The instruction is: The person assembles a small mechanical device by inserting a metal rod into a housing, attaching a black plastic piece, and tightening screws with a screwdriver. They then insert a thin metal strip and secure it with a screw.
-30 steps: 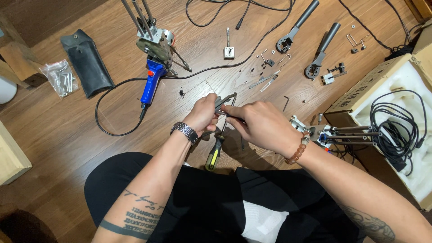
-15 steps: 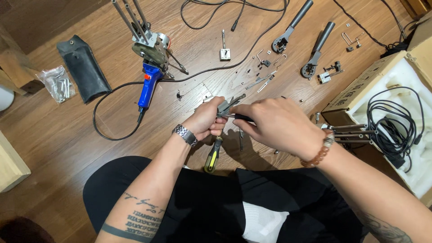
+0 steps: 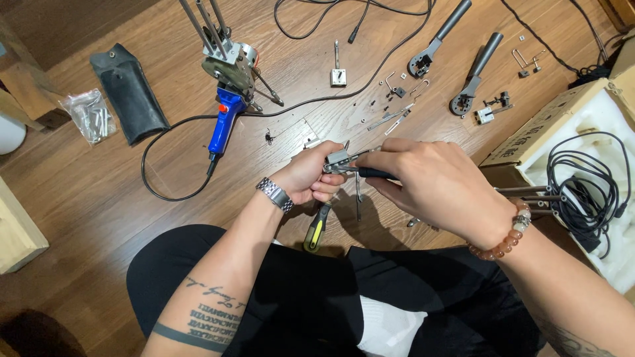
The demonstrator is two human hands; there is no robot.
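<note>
- Above the lap, the left hand pinches a small metal fitting; it sits more level than a moment ago.
- Right hand closes around a black-handled tool that now meets the fitting, so the work looks engaged.
- Just below lies a yellow-handled screwdriver on the floor.
- Farther out lies the blue-handled power tool.

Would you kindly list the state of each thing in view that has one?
left hand: closed around small metal part
right hand: gripping black-handled tool, tip at the part
blue-handled power tool: lying on floor, untouched
black pouch: lying flat
cardboard box: open, black cable coiled inside
plastic bag: holds metal pieces
</note>
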